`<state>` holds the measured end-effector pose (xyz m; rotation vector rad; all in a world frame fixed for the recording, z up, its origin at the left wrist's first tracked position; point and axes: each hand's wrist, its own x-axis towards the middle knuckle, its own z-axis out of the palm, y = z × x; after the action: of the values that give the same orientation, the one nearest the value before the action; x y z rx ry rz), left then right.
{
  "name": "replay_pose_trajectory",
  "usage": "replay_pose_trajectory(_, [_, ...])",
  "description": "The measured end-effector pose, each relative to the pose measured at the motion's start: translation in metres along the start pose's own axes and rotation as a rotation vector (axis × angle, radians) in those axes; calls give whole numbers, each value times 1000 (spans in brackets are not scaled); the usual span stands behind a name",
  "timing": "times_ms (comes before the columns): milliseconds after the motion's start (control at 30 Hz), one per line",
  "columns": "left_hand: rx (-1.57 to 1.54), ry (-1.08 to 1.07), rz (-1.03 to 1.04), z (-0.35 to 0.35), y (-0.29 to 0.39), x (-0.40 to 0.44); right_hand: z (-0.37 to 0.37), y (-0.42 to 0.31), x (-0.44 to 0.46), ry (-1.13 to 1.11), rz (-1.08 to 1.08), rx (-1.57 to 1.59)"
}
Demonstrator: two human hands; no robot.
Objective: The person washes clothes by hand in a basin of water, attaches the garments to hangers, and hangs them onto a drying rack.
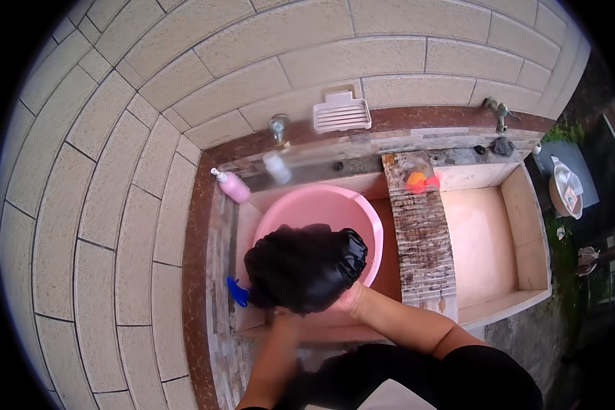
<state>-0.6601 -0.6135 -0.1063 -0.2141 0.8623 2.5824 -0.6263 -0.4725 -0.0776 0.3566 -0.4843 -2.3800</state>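
Note:
A puffy, partly glossy black fabric bundle (304,266) is over the pink basin (374,236); its exact kind does not show. My right hand (349,299) grips the bundle's lower right edge, its fingers mostly hidden beneath it. At the near left edge of the bundle is my left hand (284,318), smeared by motion, its fingers covered. A blue spray-trigger head (237,292) pokes out left of the bundle, its bottle hidden. The basin sits in the left sink compartment.
A ribbed washboard slab (424,253) with an orange-red item (420,182) divides off the right sink (478,239). Behind the basin are a pink pump bottle (234,186), a white bottle (277,167), a tap (279,128) and a soap rack (342,115). Another tap (501,115) is right.

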Motion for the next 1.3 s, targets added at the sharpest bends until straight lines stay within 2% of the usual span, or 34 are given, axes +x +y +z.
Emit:
replay_pose_trajectory(133, [-18,-43,-23,-6,6,8,6,10,7,-4,105,252])
replay_pose_trajectory(200, [7,-57,-66,-23,20,15,10,8,4,69,227,449])
replay_pose_trajectory(233, [36,-63,-87,-32,28,20,14,18,-11,-43,-93,-123])
replay_pose_trajectory(333, [148,-59,-160,-60,44,46,-13,5,-21,148,18,-336])
replay_pose_trajectory(467, [407,86,-247,-78,56,77,-67,-38,1,276,138,-857])
replay_pose_trajectory(533, [575,207,-303,-68,61,90,-66,-43,5,375,172,-1244])
replay_pose_trajectory(567, [771,337,-218,0,62,71,-53,-43,11,446,174,-1501])
replay_pose_trajectory(667, [1316,190,48,-25,48,96,-10,-35,31,665,178,-2264])
replay_pose_trajectory(700, [1459,231,67,-23,40,97,-5,-33,35,737,176,-2521])
replay_pose_trajectory(800, [1652,268,186,-19,30,85,-14,-34,45,805,218,-2620])
replay_pose_trajectory(833, [1690,242,99,-31,30,87,-20,-35,44,808,195,-2584])
replay_pose_trajectory(900, [1367,127,-67,-54,28,81,-39,-38,37,807,170,-2514])
replay_pose_trajectory(933, [1205,73,-148,-60,30,78,-62,-45,42,731,216,-2480])
replay_pose_trajectory(967, [897,24,-457,-37,43,68,-92,-61,52,655,254,-2451])
replay_pose_trajectory(1100, [1502,-63,-333,-27,34,46,-97,-54,47,407,290,-2418])
replay_pose_trajectory(1200, [1717,20,-141,-15,41,38,-92,-39,35,470,69,-2267])
replay_pose_trajectory(1233, [1711,35,-38,-9,47,37,-95,-41,29,488,-27,-2080])
replay_pose_trajectory(1300, [1682,85,216,8,57,28,-89,-31,14,741,-465,-2161])
